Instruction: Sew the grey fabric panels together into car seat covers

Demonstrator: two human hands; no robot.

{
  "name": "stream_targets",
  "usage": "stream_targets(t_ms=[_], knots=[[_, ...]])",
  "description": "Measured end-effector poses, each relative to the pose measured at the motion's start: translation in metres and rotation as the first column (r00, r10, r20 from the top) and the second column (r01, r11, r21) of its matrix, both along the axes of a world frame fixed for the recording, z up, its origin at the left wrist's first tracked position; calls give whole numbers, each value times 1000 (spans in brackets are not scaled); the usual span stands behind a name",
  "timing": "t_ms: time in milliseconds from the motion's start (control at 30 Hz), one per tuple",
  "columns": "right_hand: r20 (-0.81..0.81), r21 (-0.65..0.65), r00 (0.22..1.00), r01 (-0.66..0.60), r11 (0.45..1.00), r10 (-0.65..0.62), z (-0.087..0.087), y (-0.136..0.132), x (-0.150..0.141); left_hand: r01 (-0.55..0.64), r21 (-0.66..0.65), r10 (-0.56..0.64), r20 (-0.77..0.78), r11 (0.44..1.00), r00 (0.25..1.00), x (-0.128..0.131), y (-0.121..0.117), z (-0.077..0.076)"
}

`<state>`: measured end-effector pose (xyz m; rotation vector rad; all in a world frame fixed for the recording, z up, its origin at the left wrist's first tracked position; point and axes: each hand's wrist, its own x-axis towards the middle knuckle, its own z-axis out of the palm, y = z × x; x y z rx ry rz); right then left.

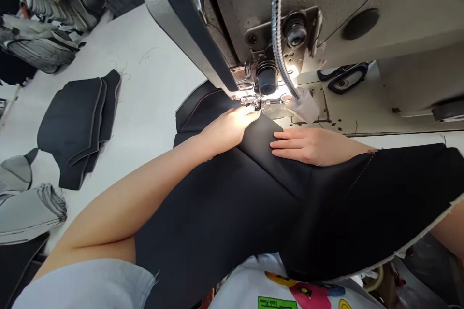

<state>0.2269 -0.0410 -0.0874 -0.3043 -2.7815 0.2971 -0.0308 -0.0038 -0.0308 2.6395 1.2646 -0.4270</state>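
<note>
A large black padded fabric piece (232, 207) with stitched seams spreads from the sewing machine (268, 79) down over my lap. My left hand (228, 128) is closed, its fingertips pinching the fabric right at the presser foot (255, 101). The needle's tip is hard to make out behind the fingers and glare. Flat on the fabric to the right of the foot lies my right hand (308, 146), its fingers stretched out and slightly apart. Part of the fabric's right side covers the right wrist and forearm.
Cut black panels (78, 125) lie stacked on the white table (145, 58) at left. Grey bundles (32, 212) sit beyond them by the left edge. A flexible metal lamp neck (277, 19) hangs before the machine head. Black-handled thread snips (346, 77) rest on the machine bed.
</note>
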Motion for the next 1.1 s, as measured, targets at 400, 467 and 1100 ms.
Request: stream_targets(t_ms=[400,467,1100], knots=[[-34,-82,998,-49,995,46,-11,7,5,-33,101,51,-177,994,983,21,-16,6],[-20,-98,996,-91,991,90,-13,7,12,-48,49,61,-295,998,953,20,-18,15],[-166,198,968,221,955,-190,-31,-27,-79,162,-264,-218,-197,951,956,31,15,16]])
